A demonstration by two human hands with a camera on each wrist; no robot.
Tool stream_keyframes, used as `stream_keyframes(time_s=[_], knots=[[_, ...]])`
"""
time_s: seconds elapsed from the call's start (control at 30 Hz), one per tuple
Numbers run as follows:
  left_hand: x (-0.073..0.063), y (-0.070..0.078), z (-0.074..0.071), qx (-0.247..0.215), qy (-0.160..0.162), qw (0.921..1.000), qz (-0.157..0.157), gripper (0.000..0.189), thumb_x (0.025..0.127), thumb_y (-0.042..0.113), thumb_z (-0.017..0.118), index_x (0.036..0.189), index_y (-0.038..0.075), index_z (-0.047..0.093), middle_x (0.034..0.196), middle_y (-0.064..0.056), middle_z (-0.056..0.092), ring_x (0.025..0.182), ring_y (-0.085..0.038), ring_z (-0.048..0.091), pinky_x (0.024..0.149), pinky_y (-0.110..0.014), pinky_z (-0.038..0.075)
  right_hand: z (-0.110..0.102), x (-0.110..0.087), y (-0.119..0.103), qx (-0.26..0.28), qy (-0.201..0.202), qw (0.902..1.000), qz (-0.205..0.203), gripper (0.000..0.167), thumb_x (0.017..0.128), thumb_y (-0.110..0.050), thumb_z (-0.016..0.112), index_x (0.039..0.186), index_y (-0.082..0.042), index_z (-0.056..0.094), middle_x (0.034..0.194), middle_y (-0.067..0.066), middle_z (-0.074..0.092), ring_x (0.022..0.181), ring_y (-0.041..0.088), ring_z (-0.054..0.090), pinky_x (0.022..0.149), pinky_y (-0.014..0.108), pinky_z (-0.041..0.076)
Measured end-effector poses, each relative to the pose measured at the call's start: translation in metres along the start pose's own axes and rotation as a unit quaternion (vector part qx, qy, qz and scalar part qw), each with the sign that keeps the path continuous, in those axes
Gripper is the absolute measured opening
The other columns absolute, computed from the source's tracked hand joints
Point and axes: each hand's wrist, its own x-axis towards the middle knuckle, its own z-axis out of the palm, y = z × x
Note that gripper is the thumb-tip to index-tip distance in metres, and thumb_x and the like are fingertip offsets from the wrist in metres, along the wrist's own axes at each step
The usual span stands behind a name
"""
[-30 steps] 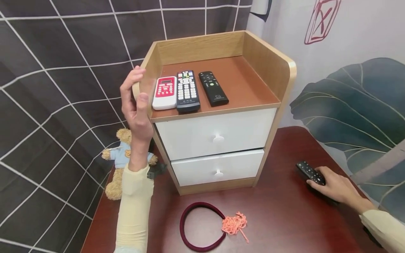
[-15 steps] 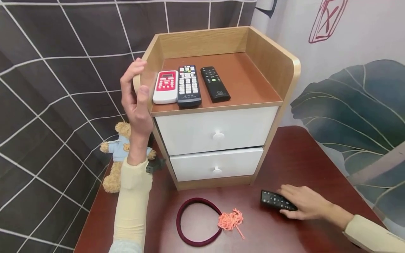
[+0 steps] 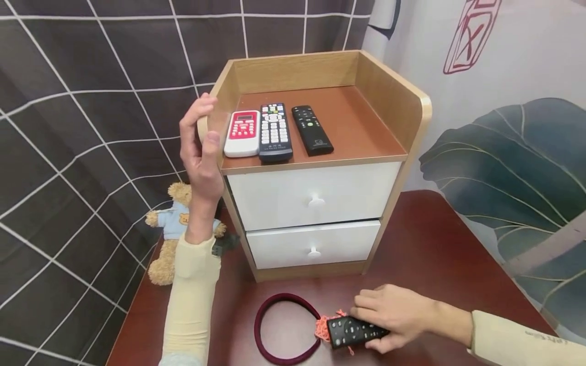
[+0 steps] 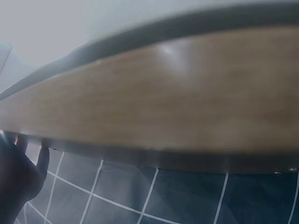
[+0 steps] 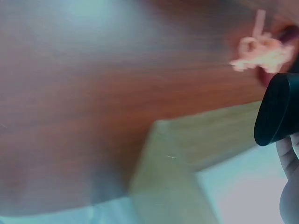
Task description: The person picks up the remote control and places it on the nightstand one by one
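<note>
My left hand (image 3: 201,147) grips the front edge of the left side panel of a small wooden cabinet (image 3: 391,101), thumb on the near side. In the left wrist view the panel fills the middle, with the dark hand (image 4: 23,172) at its lower left. My right hand (image 3: 393,315) holds a black remote control (image 3: 350,331) above the table front. Beneath the remote, a tangle of orange string (image 3: 322,329) is partly hidden; it lies against a dark red headband (image 3: 258,325). The right wrist view shows the remote's end (image 5: 275,109) and the string (image 5: 261,53).
On the cabinet's top lie a white-and-red remote (image 3: 242,133), a dark remote with white buttons (image 3: 274,132) and a slim black remote (image 3: 312,129). Two white drawers (image 3: 274,198) face me, the lower slightly ajar. A teddy bear (image 3: 174,223) sits left on the reddish table (image 3: 430,254).
My right hand has carried the black remote leftward across the table, from the right side to over the orange string. My left hand has stayed on the cabinet.
</note>
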Motion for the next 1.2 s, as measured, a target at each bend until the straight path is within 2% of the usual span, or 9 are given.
stream_keyframes(time_s=[0.13,0.37,0.57,0.7,0.87,1.0,1.13,1.2], knots=[[-0.001,0.002,0.003,-0.009,0.006,0.9999,-0.003,0.048,0.086,0.02,0.048,0.118,-0.016,0.047,0.127,-0.01,0.061,0.137,-0.027,0.047,0.123,-0.045,0.031,-0.017,0.029,-0.004,0.006,0.019,0.9988,-0.046,0.051,0.087,-0.055,0.059,0.116,-0.014,0.061,0.088,-0.01,0.051,0.073,0.002,0.046,0.051,0.008,0.039],[-0.001,0.005,0.002,-0.007,0.015,0.9998,-0.012,0.047,0.085,0.018,0.048,0.118,-0.015,0.048,0.127,-0.006,0.061,0.136,-0.029,0.046,0.121,-0.045,0.033,-0.053,0.083,-0.001,-0.022,0.014,0.9948,-0.098,0.049,0.088,-0.056,0.053,0.114,-0.015,0.062,0.085,-0.011,0.05,0.07,0.003,0.047,0.05,0.011,0.044],[-0.001,0.005,0.002,-0.007,0.011,0.9998,-0.014,0.047,0.085,0.02,0.048,0.119,-0.014,0.048,0.127,-0.005,0.061,0.136,-0.03,0.045,0.122,-0.045,0.031,-0.082,0.122,0.013,-0.008,-0.002,0.9945,-0.104,0.05,0.089,-0.055,0.055,0.115,-0.013,0.061,0.086,-0.01,0.053,0.074,0.003,0.051,0.052,0.01,0.047],[-0.002,0.004,0.004,-0.007,0.009,0.9998,-0.017,0.048,0.086,0.021,0.049,0.119,-0.013,0.049,0.127,-0.006,0.061,0.137,-0.03,0.045,0.123,-0.045,0.031,-0.107,0.15,0.025,0.015,0.004,0.9954,-0.094,0.051,0.089,-0.054,0.057,0.116,-0.011,0.06,0.089,-0.008,0.055,0.075,0.002,0.051,0.052,0.01,0.047],[-0.002,0.001,0.003,-0.01,0.003,0.9999,-0.013,0.048,0.087,0.021,0.049,0.119,-0.014,0.048,0.128,-0.008,0.061,0.138,-0.033,0.044,0.123,-0.045,0.03,-0.14,0.182,0.044,0.044,0.031,0.9963,-0.066,0.053,0.088,-0.053,0.062,0.118,-0.009,0.059,0.09,-0.006,0.056,0.075,0.002,0.051,0.05,0.011,0.046],[-0.002,-0.001,0.004,-0.021,0.008,0.9997,0.001,0.048,0.086,0.02,0.049,0.118,-0.015,0.049,0.125,-0.006,0.062,0.136,-0.032,0.046,0.124,-0.046,0.029,-0.167,0.199,0.063,0.044,0.05,0.9976,-0.017,0.052,0.085,-0.051,0.067,0.117,-0.011,0.059,0.09,-0.006,0.057,0.072,0.001,0.052,0.05,0.015,0.047],[0.0,-0.001,0.004,-0.036,0.016,0.999,0.02,0.044,0.087,0.018,0.05,0.114,-0.016,0.051,0.122,-0.002,0.064,0.132,-0.031,0.05,0.123,-0.048,0.029,-0.196,0.21,0.083,0.039,0.065,0.995,0.065,0.052,0.085,-0.047,0.069,0.119,-0.01,0.058,0.097,-0.003,0.062,0.077,0.005,0.056,0.058,0.02,0.052],[0.0,0.0,0.004,-0.033,0.018,0.9991,0.021,0.044,0.088,0.02,0.05,0.113,-0.016,0.052,0.121,-0.001,0.064,0.132,-0.032,0.05,0.123,-0.048,0.029,-0.21,0.213,0.094,0.041,0.066,0.9885,0.13,0.054,0.085,-0.047,0.07,0.121,-0.009,0.058,0.099,-0.001,0.063,0.079,0.008,0.057,0.062,0.022,0.053]])
